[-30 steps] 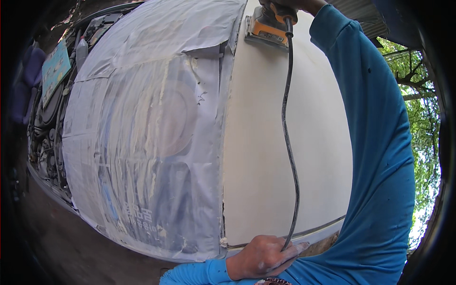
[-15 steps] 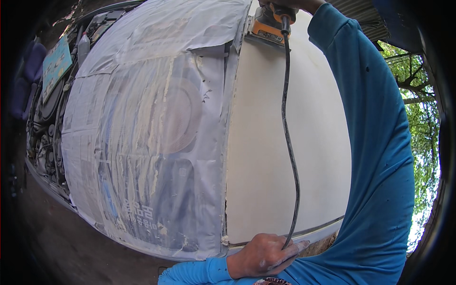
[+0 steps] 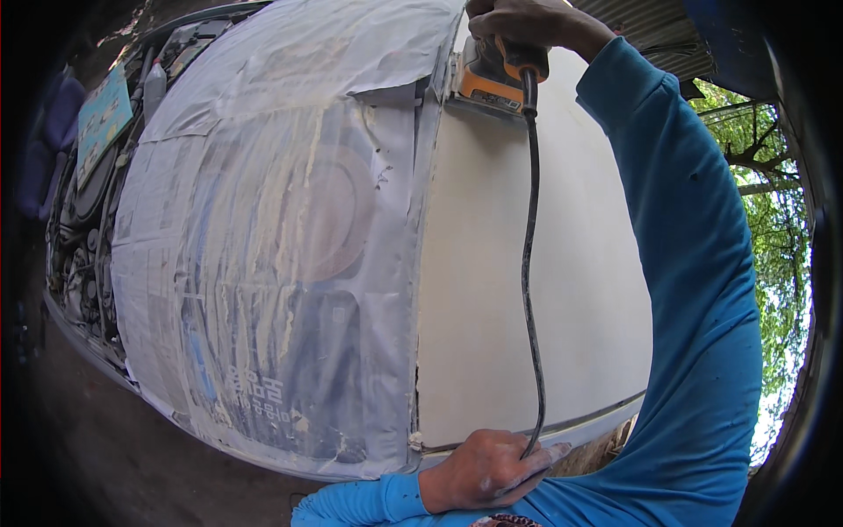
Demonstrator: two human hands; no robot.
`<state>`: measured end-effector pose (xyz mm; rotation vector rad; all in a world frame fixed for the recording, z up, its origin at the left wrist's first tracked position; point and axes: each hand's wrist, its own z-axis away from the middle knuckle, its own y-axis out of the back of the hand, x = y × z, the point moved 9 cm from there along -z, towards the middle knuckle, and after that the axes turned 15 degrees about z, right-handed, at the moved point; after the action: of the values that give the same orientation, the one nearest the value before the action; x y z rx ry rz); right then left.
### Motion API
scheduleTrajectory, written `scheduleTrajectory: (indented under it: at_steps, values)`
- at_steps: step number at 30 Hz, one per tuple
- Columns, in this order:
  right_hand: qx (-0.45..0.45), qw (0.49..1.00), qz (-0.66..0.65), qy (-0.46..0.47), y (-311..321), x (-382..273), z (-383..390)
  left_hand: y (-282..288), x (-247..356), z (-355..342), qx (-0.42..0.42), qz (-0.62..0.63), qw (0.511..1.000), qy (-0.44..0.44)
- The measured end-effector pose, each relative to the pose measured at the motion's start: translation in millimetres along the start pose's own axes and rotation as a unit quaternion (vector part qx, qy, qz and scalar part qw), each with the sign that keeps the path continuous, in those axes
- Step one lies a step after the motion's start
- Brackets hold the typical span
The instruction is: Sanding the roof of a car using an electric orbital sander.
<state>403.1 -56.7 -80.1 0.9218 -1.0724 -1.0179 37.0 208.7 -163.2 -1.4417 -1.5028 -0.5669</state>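
Note:
An orange and black electric sander (image 3: 490, 83) rests on the off-white car roof (image 3: 500, 263), at its far end beside the covered windshield. My right hand (image 3: 536, 25) is closed over the top of the sander, the arm stretched out along the right side. From the sander a black power cord (image 3: 532, 220) runs back across the roof toward me. Near the roof's close edge, my left hand (image 3: 487, 470) is closed around the cord. Pale dust coats its fingers.
Plastic and paper masking sheets (image 3: 255, 263) cover the windshield and hood side, with cream streaks on them. At the far left lies an open engine bay (image 3: 88, 255) with a plastic bottle (image 3: 154, 85) and a teal board (image 3: 104, 123). Corrugated metal (image 3: 645, 31) and trees (image 3: 764, 176) stand at right.
The sander and my right hand have come slightly nearer along the roof, so more of the hand shows. The cord has shifted a little with them. My left hand stays in place.

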Motion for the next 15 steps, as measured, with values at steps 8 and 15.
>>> scheduleTrajectory:
  at_steps: [8, 15]
  values:
    - [0.089, 0.927, 0.239, 0.275, -5.9, -16.3, -17.2, 17.1, 5.2, -2.0, 0.059, -0.025, 0.998, -0.023]
    - [-0.013, 0.997, -0.016, -0.075, -0.8, 10.3, 4.4, 6.1, 6.9, -1.6, 0.020, 0.033, 0.999, -0.020]
